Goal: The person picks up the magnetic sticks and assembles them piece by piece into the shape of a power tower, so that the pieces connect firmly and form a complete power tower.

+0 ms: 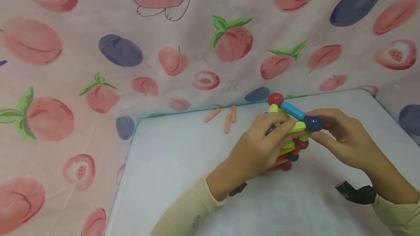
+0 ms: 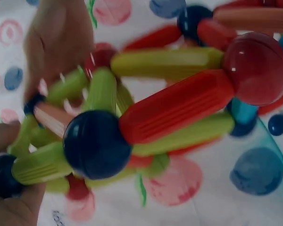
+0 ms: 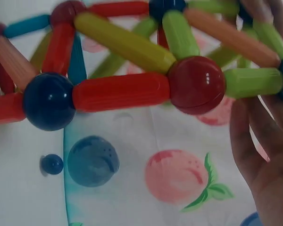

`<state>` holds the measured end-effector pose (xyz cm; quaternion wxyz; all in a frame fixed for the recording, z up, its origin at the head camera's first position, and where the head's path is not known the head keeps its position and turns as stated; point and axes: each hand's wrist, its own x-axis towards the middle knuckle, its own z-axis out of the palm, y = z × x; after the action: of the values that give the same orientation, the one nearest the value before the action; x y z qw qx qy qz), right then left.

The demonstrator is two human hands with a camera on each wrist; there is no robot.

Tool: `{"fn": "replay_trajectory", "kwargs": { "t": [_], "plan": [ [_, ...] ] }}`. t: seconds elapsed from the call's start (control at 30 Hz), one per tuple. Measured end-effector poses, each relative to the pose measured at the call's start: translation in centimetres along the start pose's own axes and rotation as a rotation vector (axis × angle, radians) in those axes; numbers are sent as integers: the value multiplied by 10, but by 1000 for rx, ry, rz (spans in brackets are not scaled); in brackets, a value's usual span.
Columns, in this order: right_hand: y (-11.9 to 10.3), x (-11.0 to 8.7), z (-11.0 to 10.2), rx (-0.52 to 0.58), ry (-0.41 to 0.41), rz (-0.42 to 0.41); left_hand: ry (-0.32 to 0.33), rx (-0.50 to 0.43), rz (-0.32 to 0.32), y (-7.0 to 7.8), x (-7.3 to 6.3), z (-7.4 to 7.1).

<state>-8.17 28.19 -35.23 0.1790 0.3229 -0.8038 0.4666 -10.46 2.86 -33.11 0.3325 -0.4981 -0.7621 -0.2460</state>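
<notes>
Both hands hold one lattice of coloured rods and balls, a magnetic stick-and-ball construction (image 1: pixel 288 145). In the head view my left hand (image 1: pixel 257 146) grips its near left side, fingers over the yellow-green rods and hiding part of it. At the right corner, my right hand (image 1: pixel 349 139) pinches a dark blue ball (image 1: pixel 314 123) between thumb and fingers. A light blue rod (image 1: pixel 293 111) runs from that ball toward a red ball (image 1: pixel 275 99) on top. The right wrist view shows a red rod (image 3: pixel 122 92) joining a blue ball (image 3: pixel 49 101) and a red ball (image 3: pixel 196 84).
Three loose orange rods (image 1: pixel 227 123) lie on the white table (image 1: pixel 170 163) near its back edge. A small blue ball (image 3: pixel 52 164) sits apart on the white surface. Behind the table hangs a fruit-patterned cloth (image 1: pixel 183 28). Dark wrist mounts (image 1: pixel 356 193) project beside the sleeves.
</notes>
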Motion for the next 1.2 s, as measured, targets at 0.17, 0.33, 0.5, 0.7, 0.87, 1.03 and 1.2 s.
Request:
{"fn": "replay_trajectory", "kwargs": {
  "t": [0.17,0.33,0.5,0.7,0.87,1.03,1.2],
  "plan": [
    [3,0,-2,-3,-47,106,43,-59,-143,9,-8,5],
    [2,-2,-1,11,-36,122,85,-464,-408,8,-24,11],
    [4,-2,0,23,-34,127,68,-802,-607,-4,-35,10],
    [3,2,2,70,-5,81,-50,-769,-652,-29,-36,19],
    [-11,13,5,-145,54,32,-249,-670,-499,-55,-31,27],
    [-30,28,16,-380,30,-140,-279,-564,-357,-65,-23,34],
    [-40,36,23,-463,13,-164,-230,-511,-273,-65,-23,41]
  ]
}}
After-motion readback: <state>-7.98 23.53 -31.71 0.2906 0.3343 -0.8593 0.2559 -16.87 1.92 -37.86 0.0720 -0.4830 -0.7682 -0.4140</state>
